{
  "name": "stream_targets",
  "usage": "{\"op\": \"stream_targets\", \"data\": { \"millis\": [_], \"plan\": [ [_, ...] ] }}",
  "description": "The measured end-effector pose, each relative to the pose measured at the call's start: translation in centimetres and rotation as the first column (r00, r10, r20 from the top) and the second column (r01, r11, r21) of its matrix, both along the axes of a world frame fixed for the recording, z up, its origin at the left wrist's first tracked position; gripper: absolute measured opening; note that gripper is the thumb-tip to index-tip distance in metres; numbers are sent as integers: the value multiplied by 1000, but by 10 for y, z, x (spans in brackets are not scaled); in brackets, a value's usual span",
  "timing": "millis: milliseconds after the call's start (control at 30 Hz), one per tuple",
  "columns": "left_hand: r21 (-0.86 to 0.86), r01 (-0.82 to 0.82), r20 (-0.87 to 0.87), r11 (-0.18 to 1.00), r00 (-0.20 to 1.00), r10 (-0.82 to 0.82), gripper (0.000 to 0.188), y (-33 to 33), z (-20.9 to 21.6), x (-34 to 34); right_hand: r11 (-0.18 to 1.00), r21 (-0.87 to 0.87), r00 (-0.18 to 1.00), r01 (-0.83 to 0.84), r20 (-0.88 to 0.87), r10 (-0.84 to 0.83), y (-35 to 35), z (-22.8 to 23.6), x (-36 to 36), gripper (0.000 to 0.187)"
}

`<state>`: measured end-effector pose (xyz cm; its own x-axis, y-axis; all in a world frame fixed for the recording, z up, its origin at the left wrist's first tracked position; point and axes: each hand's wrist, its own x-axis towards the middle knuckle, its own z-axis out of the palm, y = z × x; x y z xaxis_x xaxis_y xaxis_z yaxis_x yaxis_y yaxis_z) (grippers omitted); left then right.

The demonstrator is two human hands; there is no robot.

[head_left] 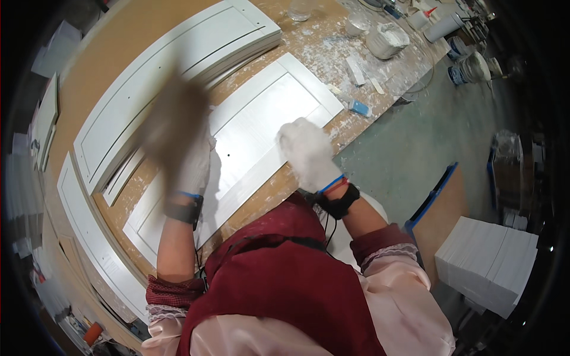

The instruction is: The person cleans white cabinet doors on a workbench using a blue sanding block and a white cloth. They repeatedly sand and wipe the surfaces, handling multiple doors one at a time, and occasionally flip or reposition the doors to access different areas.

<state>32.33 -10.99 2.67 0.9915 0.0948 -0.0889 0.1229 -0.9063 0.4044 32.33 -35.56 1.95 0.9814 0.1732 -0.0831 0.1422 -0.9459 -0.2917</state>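
A long white panel door with a recessed middle and a small dark hole lies in front of me on the workbench. Above its left half is my left hand, in a white glove. It is closed on a brown, brush-like object, smeared by motion, whose exact kind I cannot make out. My right hand, also gloved in white, is curled at the panel's near right edge. Its fingers are closed, and whatever they may hold is hidden. Both wrists wear dark bands.
Beyond lies a stack of white panels; another narrow panel is at left. A white-crusted tub, a blue block and scrapers lie on the spattered bench. White boards are stacked at right by a blue-edged board.
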Motion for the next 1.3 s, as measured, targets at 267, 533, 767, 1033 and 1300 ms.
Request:
{"op": "stream_targets", "data": {
  "millis": [267,533,767,1033,1300],
  "plan": [
    [65,122,35,990,992,-124,48,0,10,-3,975,-75,978,209,4,-209,-45,12,34,20],
    [-18,157,134,987,979,-153,58,21,10,-82,938,121,941,-326,141,309,48,-9,-65,14],
    [39,37,-108,999,994,-33,57,60,35,-191,924,-182,919,-336,152,364,41,-4,-45,12],
    [-161,-421,98,893,893,438,53,112,16,-292,981,10,936,196,295,-190,-31,-19,6,23],
    [-694,-520,-89,497,748,658,41,135,11,-321,889,2,869,-457,212,446,175,-11,-154,7]
  ]
}}
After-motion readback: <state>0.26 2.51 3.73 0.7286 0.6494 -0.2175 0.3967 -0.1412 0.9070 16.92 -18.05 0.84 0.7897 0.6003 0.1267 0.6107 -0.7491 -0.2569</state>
